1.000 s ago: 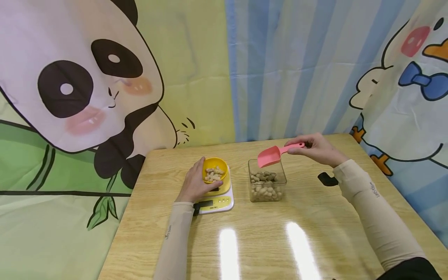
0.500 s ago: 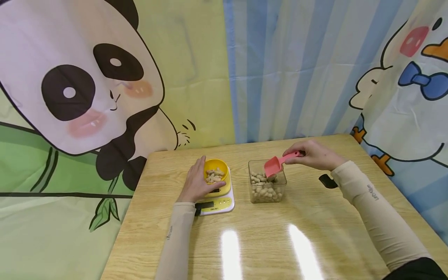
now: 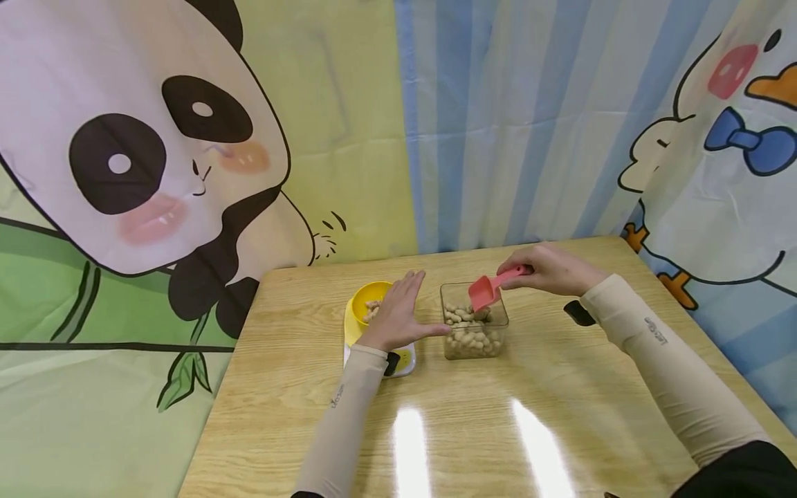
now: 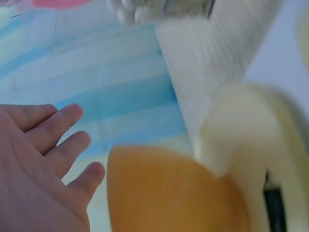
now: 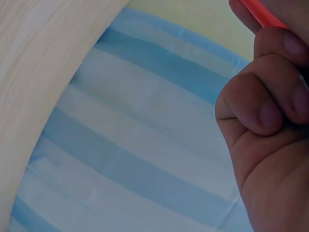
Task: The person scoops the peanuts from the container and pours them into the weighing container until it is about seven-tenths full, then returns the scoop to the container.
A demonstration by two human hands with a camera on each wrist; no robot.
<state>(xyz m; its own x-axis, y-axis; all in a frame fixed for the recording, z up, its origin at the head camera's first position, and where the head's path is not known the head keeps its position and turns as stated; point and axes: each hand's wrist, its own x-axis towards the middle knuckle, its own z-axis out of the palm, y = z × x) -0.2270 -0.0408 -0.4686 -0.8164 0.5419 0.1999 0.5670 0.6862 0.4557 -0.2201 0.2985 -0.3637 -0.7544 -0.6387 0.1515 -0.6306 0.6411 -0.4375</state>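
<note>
In the head view my right hand (image 3: pixel 548 268) grips the handle of a pink scoop (image 3: pixel 484 293), whose blade dips into a clear square container (image 3: pixel 474 351) of peanuts (image 3: pixel 463 319). Fingers extended and thumb spread, my left hand (image 3: pixel 401 315) hovers between the yellow bowl (image 3: pixel 362 304) and that container, holding nothing. The bowl contains peanuts and sits on a yellow and white kitchen scale (image 3: pixel 350 339); my left hand and wrist hide part of both. The left wrist view shows the bowl (image 4: pixel 164 193) blurred beside my left fingers. Curled fingers and a bit of the handle (image 5: pixel 265 13) appear in the right wrist view.
A light wooden table (image 3: pixel 261 415) carries everything. Behind it hangs a cloth backdrop (image 3: pixel 349 124) with a panda, blue stripes and a duck. A black wrist device (image 3: pixel 579 313) is strapped at my right wrist.
My left hand has left the bowl's side and moved right toward the container. The scoop has lowered from above the container into it, still in my right hand.
</note>
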